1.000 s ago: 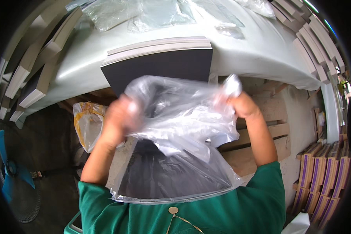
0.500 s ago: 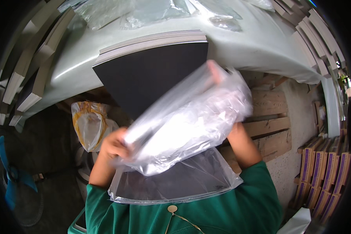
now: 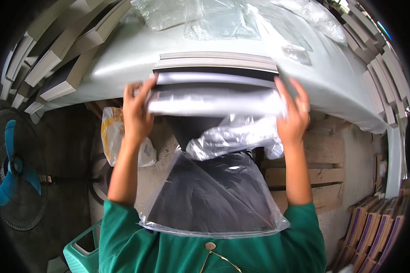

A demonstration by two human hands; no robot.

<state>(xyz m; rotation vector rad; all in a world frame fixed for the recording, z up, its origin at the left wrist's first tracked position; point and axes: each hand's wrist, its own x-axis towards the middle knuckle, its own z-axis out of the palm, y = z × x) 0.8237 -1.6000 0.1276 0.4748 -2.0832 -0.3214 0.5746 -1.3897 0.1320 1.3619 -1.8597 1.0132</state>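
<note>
Levelled from its slant, the bag [image 3: 216, 104] spans left hand [image 3: 137, 109] and right hand [image 3: 294, 113] — fingers gripping its ends — near the stack [image 3: 216, 61]; likely light, limp, slippery, best taken by corners

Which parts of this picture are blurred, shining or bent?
Head view: the plastic film between the left hand and right hand is blurred, with white glare; the pale table cover has a bright streak and an edge curved by the fisheye.
</note>
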